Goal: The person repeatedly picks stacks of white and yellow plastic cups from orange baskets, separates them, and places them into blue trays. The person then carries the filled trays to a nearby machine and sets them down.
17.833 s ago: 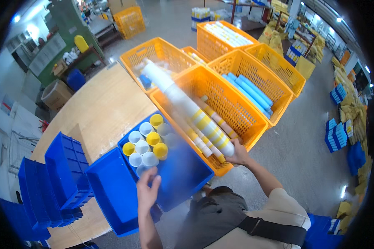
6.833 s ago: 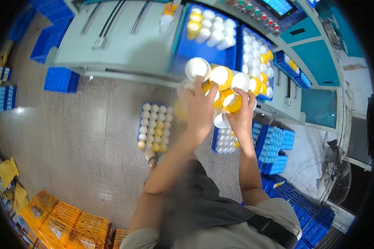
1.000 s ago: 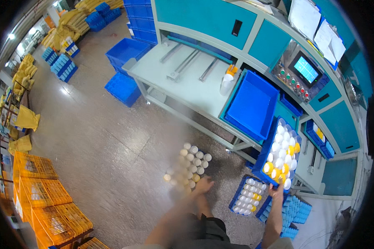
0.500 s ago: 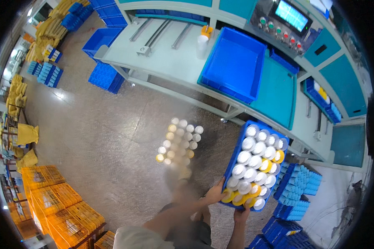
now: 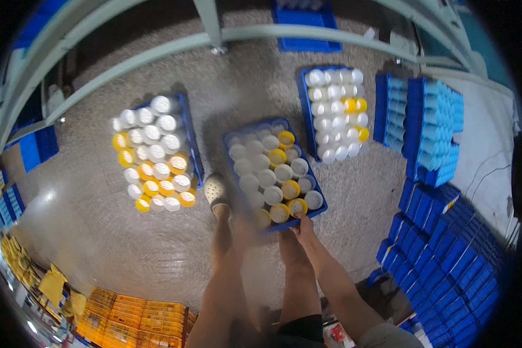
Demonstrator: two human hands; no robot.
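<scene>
Lowered floorward, the blue plastic tray (image 5: pixel 317 194) of round cones, right hand (image 5: pixel 303 224) gripping.

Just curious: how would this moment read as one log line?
right hand: gripping near edge of blue tray | tray: white and yellow cones | left hand: blurred

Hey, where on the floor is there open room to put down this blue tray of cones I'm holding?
Bare floor lies between the left tray and the far tray, beyond the held tray, which the right hand grips; more lies lower left, toward the orange crates. The right side is crowded with stacked blue bins. The left hand is blurred.
</scene>
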